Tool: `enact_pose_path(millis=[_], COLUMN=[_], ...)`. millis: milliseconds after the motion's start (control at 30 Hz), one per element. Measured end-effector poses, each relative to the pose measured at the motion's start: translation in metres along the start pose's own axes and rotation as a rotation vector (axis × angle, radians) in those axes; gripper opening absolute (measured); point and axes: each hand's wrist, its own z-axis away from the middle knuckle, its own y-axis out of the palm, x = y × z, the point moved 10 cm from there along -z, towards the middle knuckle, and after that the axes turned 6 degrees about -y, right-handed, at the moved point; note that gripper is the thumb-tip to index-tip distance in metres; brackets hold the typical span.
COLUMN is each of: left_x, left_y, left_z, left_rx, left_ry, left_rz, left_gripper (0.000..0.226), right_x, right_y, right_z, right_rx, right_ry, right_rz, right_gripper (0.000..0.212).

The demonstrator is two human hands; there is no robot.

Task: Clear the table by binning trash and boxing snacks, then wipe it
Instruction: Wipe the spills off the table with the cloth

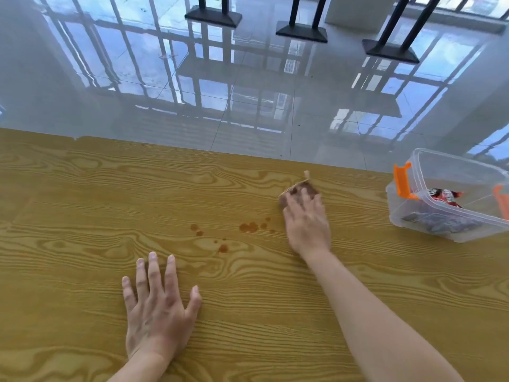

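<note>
Right hand: we've got our right hand (307, 224) pressed flat on a brownish cloth (300, 190), fingers laid over it and pinning it to the table (82, 188); it is a flat press, with no curled grasp around the cloth.
Cloth: it peeks out ahead of our fingertips, dark and damp-looking, with one pale corner sticking up at its far edge, close to the table's far rim.
Left hand: our left hand (157, 304) lies palm down on the wood, fingers spread wide, holding nothing, nearer to us and well to the left of the cloth.
Stains: reddish-brown spots (249, 226) sit just left of our right hand, with a smaller cluster (197, 230) further left and another drop (223, 248) nearer us, all between our two hands.
Snack box: a clear plastic box (413, 219) with orange latches (402, 181) stands at the right end of the table, lid off, well apart from our right hand.
Snacks: a red wrapper (446, 195) and some darker packets (440, 223) lie inside the box.
Beyond: a glossy tiled floor (248, 92) reflecting window bars, with black table bases (301, 33) standing on it.
</note>
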Motion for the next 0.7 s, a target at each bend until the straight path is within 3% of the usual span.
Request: enact_pose_path(millis=[67,200,267,333,433,533,633,700], left_x=[0.000,0.000,0.000,0.000,-0.001,-0.001,-0.001,-0.002], left_y=[-0.002,0.001,0.002,0.002,0.001,-0.001,-0.002,-0.002], left_z=[0.000,-0.002,-0.002,-0.001,-0.001,-0.001,0.000,0.000], left_rx=[-0.016,-0.034,-0.030,-0.034,-0.033,-0.007,0.008,0.003], left_ry=[0.003,0.001,0.008,0.010,0.013,0.006,0.005,0.009], left_rz=[0.009,0.014,0.009,-0.001,0.001,-0.002,0.007,0.018], left_gripper=[0.085,0.083,0.083,0.083,0.084,0.086,0.087,0.086], right_x=[0.038,0.041,0.021,-0.005,-0.019,0.020,0.048,0.047], right_y=[0.008,0.027,0.020,0.005,0.003,0.010,0.019,0.025], right_z=[0.062,0.152,0.115,0.054,-0.013,0.004,0.099,0.154], right_rx=[-0.024,0.051,0.017,-0.029,0.030,0.033,0.027,0.064], right_ry=[-0.220,-0.330,-0.265,-0.072,0.120,-0.102,-0.390,-0.477], right_rz=[0.024,-0.087,-0.034,0.003,-0.061,-0.042,-0.051,-0.067], right_gripper=[0.050,0.048,0.047,0.048,0.050,0.048,0.046,0.047])
